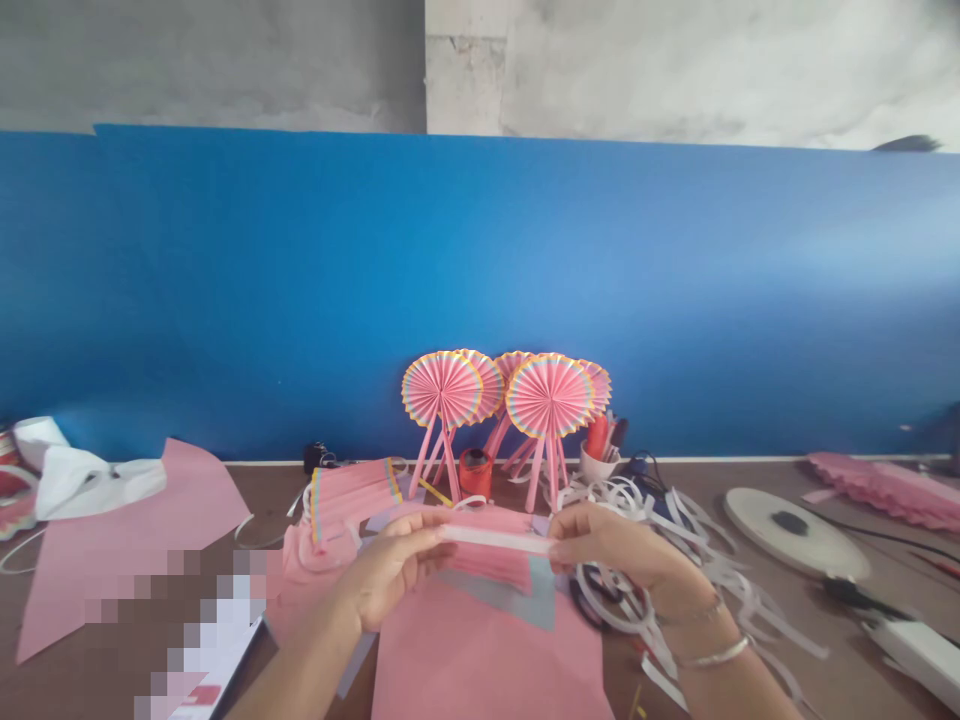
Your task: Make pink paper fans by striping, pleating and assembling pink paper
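My left hand [390,570] and my right hand [607,545] pinch the two ends of a narrow folded pink paper strip [499,540], held level above the table. Under it lies a pleated pink paper [487,565] on a grey sheet [525,595] and a large pink sheet [480,660]. Another pleated pink piece with coloured edges [352,495] lies just beyond my left hand. Bangles sit on my right wrist.
Several finished round pink paper fans [510,395] on sticks lean against the blue backdrop [480,290]. A red tape roll [475,472], a cup of pens [600,450], curled white paper strips [660,530], a white round disc [795,530], pink sheet [120,545] left, pleated pink paper [885,485] far right.
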`<move>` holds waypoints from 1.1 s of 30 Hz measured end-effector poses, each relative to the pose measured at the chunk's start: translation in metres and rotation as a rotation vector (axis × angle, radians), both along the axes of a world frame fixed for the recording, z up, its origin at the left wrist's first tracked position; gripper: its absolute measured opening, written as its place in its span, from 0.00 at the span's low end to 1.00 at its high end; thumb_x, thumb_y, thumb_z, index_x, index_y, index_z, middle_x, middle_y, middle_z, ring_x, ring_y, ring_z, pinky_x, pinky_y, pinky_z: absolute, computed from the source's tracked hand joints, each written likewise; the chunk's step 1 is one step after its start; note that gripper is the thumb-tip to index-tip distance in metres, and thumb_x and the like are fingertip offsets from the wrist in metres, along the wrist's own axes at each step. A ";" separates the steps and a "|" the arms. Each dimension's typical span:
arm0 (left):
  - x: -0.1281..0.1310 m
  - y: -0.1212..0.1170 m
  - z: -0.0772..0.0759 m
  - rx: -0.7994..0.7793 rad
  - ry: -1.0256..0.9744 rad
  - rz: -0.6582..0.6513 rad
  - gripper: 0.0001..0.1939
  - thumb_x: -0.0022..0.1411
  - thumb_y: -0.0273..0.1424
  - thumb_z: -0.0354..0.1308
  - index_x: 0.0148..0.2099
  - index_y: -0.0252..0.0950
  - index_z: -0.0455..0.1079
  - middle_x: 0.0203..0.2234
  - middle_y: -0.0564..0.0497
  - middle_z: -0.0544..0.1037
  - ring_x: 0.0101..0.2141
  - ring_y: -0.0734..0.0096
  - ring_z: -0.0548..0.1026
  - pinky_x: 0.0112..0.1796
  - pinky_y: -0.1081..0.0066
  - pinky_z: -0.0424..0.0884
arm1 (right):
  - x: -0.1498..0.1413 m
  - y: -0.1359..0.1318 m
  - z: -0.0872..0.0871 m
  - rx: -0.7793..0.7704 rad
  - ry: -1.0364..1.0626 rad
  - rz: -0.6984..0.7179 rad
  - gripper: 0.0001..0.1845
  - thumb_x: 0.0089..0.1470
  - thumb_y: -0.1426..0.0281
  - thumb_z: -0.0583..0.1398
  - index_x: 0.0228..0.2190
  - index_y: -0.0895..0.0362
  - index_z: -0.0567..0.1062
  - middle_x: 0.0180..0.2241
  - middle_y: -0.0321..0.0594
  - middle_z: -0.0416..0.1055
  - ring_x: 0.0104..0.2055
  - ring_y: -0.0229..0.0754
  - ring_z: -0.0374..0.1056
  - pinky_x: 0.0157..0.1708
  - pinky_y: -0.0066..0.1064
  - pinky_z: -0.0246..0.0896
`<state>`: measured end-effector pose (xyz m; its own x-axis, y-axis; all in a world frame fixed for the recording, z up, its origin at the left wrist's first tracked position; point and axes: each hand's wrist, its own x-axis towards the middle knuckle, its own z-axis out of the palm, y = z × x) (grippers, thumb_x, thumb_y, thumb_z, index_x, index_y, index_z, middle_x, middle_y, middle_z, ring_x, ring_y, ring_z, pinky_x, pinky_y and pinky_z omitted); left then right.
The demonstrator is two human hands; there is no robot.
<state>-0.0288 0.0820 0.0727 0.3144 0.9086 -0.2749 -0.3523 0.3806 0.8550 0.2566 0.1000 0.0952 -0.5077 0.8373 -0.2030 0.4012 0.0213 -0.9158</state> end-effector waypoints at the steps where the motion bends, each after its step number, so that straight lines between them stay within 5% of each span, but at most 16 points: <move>1: 0.000 0.000 0.000 0.000 -0.006 0.003 0.13 0.47 0.28 0.67 0.37 0.34 0.72 0.34 0.48 0.78 0.37 0.67 0.76 0.46 0.68 0.67 | 0.000 0.000 -0.001 -0.005 0.004 0.008 0.12 0.43 0.62 0.63 0.23 0.61 0.75 0.23 0.38 0.72 0.25 0.36 0.63 0.27 0.26 0.54; 16: 0.003 0.001 -0.002 -0.045 0.001 0.042 0.14 0.48 0.24 0.66 0.39 0.34 0.71 0.33 0.50 0.77 0.33 0.71 0.77 0.42 0.69 0.70 | 0.003 -0.005 0.011 0.003 -0.044 0.014 0.10 0.42 0.65 0.62 0.22 0.60 0.75 0.19 0.33 0.67 0.19 0.30 0.52 0.20 0.24 0.44; 28: -0.002 0.001 -0.006 -0.080 0.019 -0.009 0.18 0.47 0.26 0.66 0.43 0.35 0.70 0.29 0.51 0.77 0.29 0.73 0.76 0.36 0.71 0.70 | 0.005 -0.002 0.009 0.041 -0.098 0.018 0.10 0.43 0.64 0.62 0.22 0.60 0.76 0.19 0.33 0.66 0.20 0.31 0.54 0.21 0.24 0.46; 33: 0.003 0.000 -0.001 -0.035 0.046 0.085 0.19 0.42 0.24 0.68 0.38 0.34 0.69 0.25 0.54 0.76 0.27 0.74 0.75 0.35 0.72 0.70 | 0.004 -0.003 0.011 0.037 -0.087 -0.011 0.11 0.43 0.64 0.63 0.21 0.60 0.75 0.19 0.34 0.67 0.21 0.32 0.56 0.22 0.25 0.49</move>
